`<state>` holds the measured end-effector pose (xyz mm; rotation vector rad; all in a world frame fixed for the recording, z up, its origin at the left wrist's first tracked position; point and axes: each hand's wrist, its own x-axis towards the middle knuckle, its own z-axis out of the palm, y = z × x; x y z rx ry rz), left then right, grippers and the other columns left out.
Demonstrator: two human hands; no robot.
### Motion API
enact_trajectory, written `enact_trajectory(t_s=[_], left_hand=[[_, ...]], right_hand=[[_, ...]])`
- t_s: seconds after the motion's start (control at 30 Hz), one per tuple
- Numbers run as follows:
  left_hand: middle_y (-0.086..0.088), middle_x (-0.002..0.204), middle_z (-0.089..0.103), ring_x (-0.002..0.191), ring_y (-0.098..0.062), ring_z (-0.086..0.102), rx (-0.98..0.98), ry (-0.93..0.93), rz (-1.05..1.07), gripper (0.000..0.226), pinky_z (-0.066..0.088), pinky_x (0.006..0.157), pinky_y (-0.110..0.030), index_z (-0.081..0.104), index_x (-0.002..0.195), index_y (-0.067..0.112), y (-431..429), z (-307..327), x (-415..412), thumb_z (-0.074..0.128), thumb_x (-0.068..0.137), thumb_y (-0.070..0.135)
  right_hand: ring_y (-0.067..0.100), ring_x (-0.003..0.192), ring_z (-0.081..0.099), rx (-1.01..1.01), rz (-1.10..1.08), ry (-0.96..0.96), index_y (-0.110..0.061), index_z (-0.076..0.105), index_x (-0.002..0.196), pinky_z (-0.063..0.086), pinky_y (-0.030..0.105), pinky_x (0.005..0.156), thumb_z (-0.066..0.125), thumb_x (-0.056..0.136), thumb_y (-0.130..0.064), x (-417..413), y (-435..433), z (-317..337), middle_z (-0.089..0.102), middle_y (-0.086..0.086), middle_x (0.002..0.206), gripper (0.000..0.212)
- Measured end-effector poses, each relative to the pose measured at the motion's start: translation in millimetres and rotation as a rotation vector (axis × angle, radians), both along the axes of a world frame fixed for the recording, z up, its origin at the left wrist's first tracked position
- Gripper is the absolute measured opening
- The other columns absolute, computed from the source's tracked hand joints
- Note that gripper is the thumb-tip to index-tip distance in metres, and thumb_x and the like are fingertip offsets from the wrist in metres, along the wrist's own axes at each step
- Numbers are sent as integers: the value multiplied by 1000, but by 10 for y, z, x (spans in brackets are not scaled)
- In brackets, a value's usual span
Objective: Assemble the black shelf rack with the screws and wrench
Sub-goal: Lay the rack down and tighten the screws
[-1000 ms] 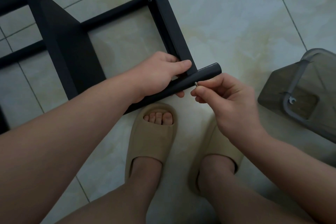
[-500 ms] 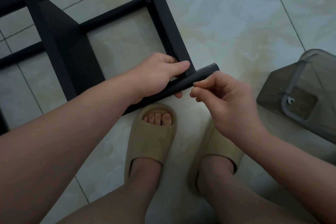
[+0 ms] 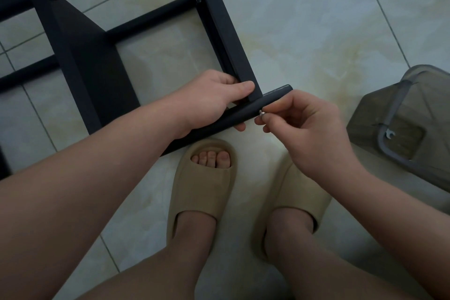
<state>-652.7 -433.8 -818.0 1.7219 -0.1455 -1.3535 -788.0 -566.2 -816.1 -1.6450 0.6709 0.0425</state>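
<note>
Black shelf rack (image 3: 92,75) lies on the tiled floor (image 3: 304,19), just ahead of feet in beige slippers (image 3: 202,190). The left hand (image 3: 209,102) grips its round tube (image 3: 243,115) where a flat bar (image 3: 219,31) meets it, fingers curled under the tube, thumb on the bar. The right hand (image 3: 304,126) pinches a small silver screw (image 3: 261,112) between thumb and forefinger, against the tube's side. A wrench (image 3: 390,134) lies on a grey translucent plastic object (image 3: 365,117), well apart to the right.

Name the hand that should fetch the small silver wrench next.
Right. The right hand, pinching the small silver screw, is nearest the small silver wrench on the grey plastic stool; the left hand grips the black round tube.
</note>
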Motion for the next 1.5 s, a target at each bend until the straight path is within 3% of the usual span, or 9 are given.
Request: enact_trajectory(t_s=[0.47, 0.63, 0.77, 0.87, 1.03, 1.17, 1.3, 1.4, 1.5], left_hand=[[-4, 89, 76, 69, -25, 74, -42, 14, 16, 23, 59, 63, -27, 68, 103, 10, 23, 6, 27, 55, 102, 28], [-1, 87, 76, 68, -24, 73, -53, 28, 32, 18, 56, 59, -24, 68, 100, 14, 23, 2, 15, 56, 101, 27], [-2, 85, 74, 66, -27, 73, -49, 12, 58, 18, 55, 56, -25, 64, 107, 10, 22, 5, 30, 57, 101, 25], [-3, 83, 74, 64, -24, 73, -28, -17, 76, 14, 53, 53, -23, 64, 96, 13, -2, 25, 15, 59, 100, 25], [0, 96, 73, 81, -18, 70, 206, -291, 112, 30, 54, 72, -34, 62, 96, 19, -58, 59, 36, 67, 90, 48], [7, 93, 58, 86, -15, 57, 304, -788, 192, 21, 43, 68, -28, 52, 95, 25, -146, 255, 43, 63, 89, 43], [6, 100, 55, 92, -18, 54, 134, -983, 71, 14, 40, 77, -30, 56, 100, 23, -399, 530, -33, 59, 91, 33], [10, 98, 62, 87, -12, 56, 36, -875, -114, 7, 40, 74, -29, 59, 98, 26, -730, 674, -229, 58, 93, 30], [5, 115, 62, 97, -16, 57, 76, -671, -407, 31, 40, 77, -30, 52, 123, 23, -1079, 678, -539, 57, 97, 37]], right_hand=[[35, 72, 68, -7, -64, 88, -12, 66, 74, 56, 47, 64, 80, 84, -10, 43, -48, 10, 71, 14, 71, 17], [22, 66, 64, -247, 50, 87, -19, 64, 76, 50, 33, 60, 79, 85, -20, 39, -59, -9, 70, 1, 69, 19], [15, 62, 58, -501, 233, 146, -24, 57, 72, 52, 40, 60, 78, 83, -31, 133, -130, 67, 62, -12, 62, 24], [13, 63, 58, -607, 340, 163, -28, 51, 70, 53, 41, 62, 75, 83, -34, 205, -170, 134, 59, -15, 62, 28], [22, 77, 63, -665, 506, 99, -18, 60, 91, 53, 44, 69, 61, 94, -37, 145, -188, 233, 64, -11, 79, 19], [24, 101, 61, -750, 536, 35, -14, 66, 113, 51, 45, 81, 55, 98, -33, -29, -289, 363, 67, -3, 104, 27], [30, 117, 57, -861, 526, 119, -10, 64, 129, 47, 41, 94, 62, 99, -25, -370, -626, 491, 67, 7, 123, 34], [33, 118, 57, -901, 476, 254, -9, 63, 131, 44, 40, 96, 63, 98, -20, -698, -1010, 537, 66, 11, 124, 35], [33, 118, 58, -897, 378, 400, -10, 63, 130, 46, 41, 96, 62, 98, -18, -979, -1410, 503, 67, 10, 125, 33]])
